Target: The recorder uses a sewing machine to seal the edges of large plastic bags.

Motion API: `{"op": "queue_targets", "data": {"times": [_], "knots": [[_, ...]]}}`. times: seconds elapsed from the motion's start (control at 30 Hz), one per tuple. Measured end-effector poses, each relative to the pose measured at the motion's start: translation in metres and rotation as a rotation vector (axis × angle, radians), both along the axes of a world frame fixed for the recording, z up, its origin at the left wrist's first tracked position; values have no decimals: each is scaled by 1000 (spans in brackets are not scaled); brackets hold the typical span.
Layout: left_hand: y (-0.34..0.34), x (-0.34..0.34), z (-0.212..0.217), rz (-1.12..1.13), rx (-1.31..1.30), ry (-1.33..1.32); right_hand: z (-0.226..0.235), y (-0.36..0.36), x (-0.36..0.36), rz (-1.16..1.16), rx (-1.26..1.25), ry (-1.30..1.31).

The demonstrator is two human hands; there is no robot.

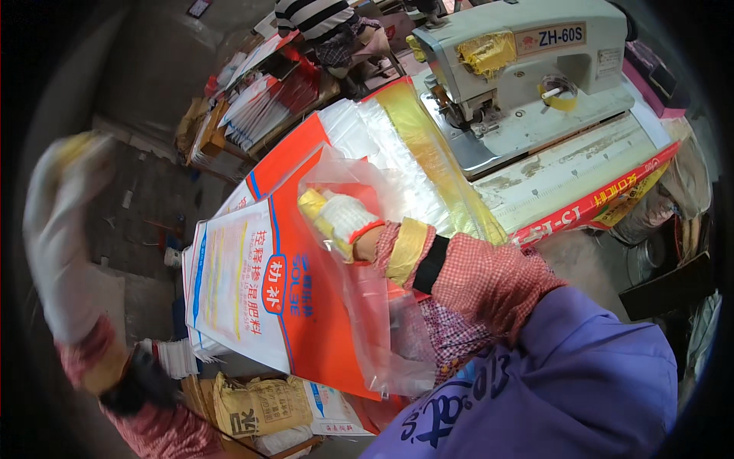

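A pile of printed woven sacks [229, 294], white, orange-red and blue, lies fanned in front of me. My right hand [348, 216], in a white glove with yellow tape at the fingertips, is over the sacks. Its fingers are bent together at a clear plastic film [371, 329] that wraps around the hand and hangs toward my lap. Raised at the far left, away from the sacks, is my left hand [76, 164] in a white glove with a yellowish tip; motion blur smears its fingers. Behind the sacks lies a yellow-edged plastic sheet [432, 153].
A pale industrial sewing machine [527, 73] stands at upper right, with a tape roll [558, 92] on its bed. Stacked sacks [264, 111] lie at the back, near another person in a striped top [317, 19]. A brown sack [260, 405] sits low in front.
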State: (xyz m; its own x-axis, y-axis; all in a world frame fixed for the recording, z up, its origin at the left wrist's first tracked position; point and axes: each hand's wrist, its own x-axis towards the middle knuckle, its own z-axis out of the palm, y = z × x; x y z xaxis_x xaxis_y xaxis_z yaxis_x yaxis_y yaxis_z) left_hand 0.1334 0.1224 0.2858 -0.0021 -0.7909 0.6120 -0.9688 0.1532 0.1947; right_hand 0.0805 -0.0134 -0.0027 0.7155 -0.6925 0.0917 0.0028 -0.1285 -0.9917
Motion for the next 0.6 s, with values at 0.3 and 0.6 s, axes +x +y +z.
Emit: {"op": "queue_targets", "data": {"times": [0.3, 0.6], "knots": [[-163, -55, -202, -58, 537, -1044, -6, 18, -14, 106, -803, 256], [-148, -5, -188, 84, 1087, -79, -16, 16, -17, 270, -842, -100]]}}
